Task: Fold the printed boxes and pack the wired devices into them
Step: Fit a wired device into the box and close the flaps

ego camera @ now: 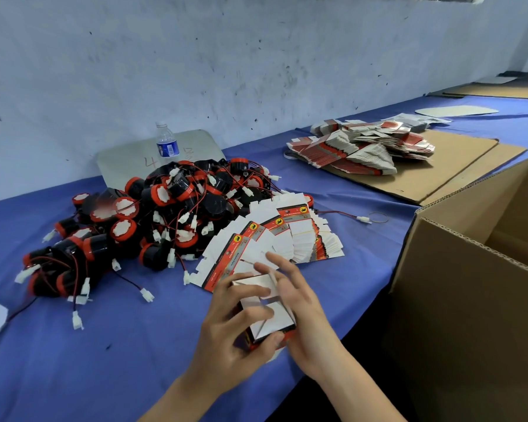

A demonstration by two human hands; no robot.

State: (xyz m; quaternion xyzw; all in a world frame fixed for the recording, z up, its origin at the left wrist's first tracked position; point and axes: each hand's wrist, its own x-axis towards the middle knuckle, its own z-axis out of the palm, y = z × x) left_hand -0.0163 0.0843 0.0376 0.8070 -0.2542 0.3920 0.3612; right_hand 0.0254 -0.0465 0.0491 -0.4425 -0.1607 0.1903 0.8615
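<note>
Left hand point(235, 327) and right hand point(299, 312) half hide the blurred box point(272, 315).

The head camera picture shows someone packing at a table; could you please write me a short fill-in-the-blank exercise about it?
1. The left hand grips a small printed ____ while the right hand works its flaps.
2. The water bottle stands behind the pile of ____.
3. The table is covered with a ____ cloth.
4. The big cardboard carton on the right stands ____.

Missing words: box; wired devices; blue; open
</note>
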